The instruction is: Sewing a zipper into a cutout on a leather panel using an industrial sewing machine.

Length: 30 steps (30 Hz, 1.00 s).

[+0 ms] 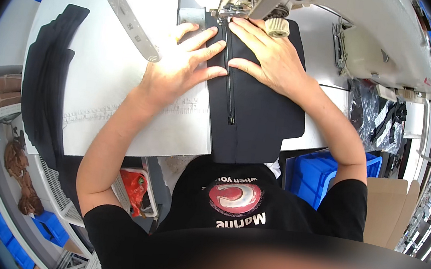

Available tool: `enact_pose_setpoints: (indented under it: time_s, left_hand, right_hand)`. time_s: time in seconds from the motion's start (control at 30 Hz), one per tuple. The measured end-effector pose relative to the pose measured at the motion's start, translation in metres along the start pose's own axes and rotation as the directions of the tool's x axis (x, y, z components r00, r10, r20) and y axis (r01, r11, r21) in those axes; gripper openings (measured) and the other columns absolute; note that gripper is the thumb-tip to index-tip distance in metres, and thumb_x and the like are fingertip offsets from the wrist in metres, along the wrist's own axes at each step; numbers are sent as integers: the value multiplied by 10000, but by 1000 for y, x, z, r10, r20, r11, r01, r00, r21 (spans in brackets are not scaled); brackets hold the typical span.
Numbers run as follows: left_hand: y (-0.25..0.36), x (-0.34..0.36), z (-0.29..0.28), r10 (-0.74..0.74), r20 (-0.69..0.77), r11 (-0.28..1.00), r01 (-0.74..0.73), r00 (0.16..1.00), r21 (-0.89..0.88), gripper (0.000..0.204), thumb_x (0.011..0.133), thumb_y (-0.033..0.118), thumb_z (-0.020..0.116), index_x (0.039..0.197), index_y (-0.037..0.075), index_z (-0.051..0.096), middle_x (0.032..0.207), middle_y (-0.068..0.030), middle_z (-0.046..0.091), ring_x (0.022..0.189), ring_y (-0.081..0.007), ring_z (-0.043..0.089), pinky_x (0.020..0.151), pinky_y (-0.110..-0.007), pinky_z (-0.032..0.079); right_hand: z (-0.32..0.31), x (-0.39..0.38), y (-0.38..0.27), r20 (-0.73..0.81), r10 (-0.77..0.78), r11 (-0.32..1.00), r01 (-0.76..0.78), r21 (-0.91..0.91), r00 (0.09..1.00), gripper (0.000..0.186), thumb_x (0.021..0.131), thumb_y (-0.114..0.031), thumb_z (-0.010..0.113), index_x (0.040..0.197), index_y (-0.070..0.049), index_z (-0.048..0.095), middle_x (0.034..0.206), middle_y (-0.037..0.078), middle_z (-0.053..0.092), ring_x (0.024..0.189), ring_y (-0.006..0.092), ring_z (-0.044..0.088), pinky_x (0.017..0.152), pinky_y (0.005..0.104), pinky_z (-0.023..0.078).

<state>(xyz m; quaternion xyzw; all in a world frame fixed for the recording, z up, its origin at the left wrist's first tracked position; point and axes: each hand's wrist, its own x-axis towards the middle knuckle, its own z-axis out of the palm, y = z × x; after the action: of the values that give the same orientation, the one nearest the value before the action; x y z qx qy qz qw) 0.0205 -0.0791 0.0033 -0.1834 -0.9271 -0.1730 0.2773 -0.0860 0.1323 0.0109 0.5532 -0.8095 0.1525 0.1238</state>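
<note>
A black fabric panel (265, 113) lies flat on the white table, its near end hanging at the front edge. A zipper (230, 96) runs lengthwise along it, with the slider at the near end. The far end of the zipper sits beneath the needle area of a sewing machine (236, 10). My left hand (181, 57) rests with spread fingers at the panel's left edge, fingertips on the fabric beside the zipper. My right hand (271, 56) lies flat and open on the panel, right of the zipper, its fingertips close to the presser foot.
A stack of black fabric pieces (48, 75) lies on the table's left. A white lamp arm (132, 23) reaches over the tabletop (137, 131). Blue crates (311, 173), a plastic bag (367, 111), a cardboard box (386, 205) and a white basket (151, 196) are around the table.
</note>
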Motion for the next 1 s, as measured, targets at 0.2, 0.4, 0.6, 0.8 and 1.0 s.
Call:
enact_pose_setpoints:
  time_s: [0.2, 0.4, 0.6, 0.8, 1.0]
  left_hand:
    - [-3, 2, 2, -39, 70, 994, 46, 997, -103, 514, 726, 378, 768, 1178, 148, 684, 1272, -30, 625, 1133, -268, 530, 985, -374, 409]
    - [-5, 4, 2, -57, 86, 998, 57, 995, 6, 506, 729, 327, 785, 1179, 123, 676, 1249, -26, 641, 1144, -264, 525, 978, -374, 408]
    - [-10, -4, 8, 53, -158, 993, -69, 986, -94, 477, 635, 167, 861, 1056, 83, 653, 1084, -39, 695, 1025, -278, 621, 830, -352, 522]
    - [-11, -11, -10, -76, 39, 977, 82, 996, -198, 371, 720, 135, 788, 1073, 55, 703, 1126, -64, 694, 1143, -296, 568, 969, -384, 440]
    - [63, -55, -71, -34, 383, 967, 126, 923, -219, 508, 775, 178, 728, 1265, 128, 605, 1319, -62, 571, 1289, -314, 449, 1085, -532, 268]
  right_hand:
    - [0, -6, 1, -6, 21, 1000, -21, -9, 1000, 598, 848, -509, 619, 1216, -39, 604, 1212, 116, 621, 1204, 273, 509, 1011, 416, 388]
    - [1, -3, 5, -237, -66, 997, 73, 23, 969, 456, 824, -291, 710, 1200, -51, 614, 1139, 108, 636, 1062, 278, 585, 923, 391, 460]
    - [6, -11, -2, -220, -16, 996, -3, -88, 975, 432, 833, -129, 674, 1259, -123, 600, 1242, 36, 605, 926, 224, 625, 809, 334, 486]
    - [-2, -8, -5, -122, -11, 994, -2, -106, 993, 364, 849, -238, 659, 1189, -114, 623, 1132, 45, 648, 1074, 275, 600, 902, 385, 483]
    - [-59, -83, -56, 71, -239, 963, 228, 142, 968, 400, 803, -207, 701, 1173, -78, 619, 1306, 102, 571, 1208, 266, 540, 953, 412, 465]
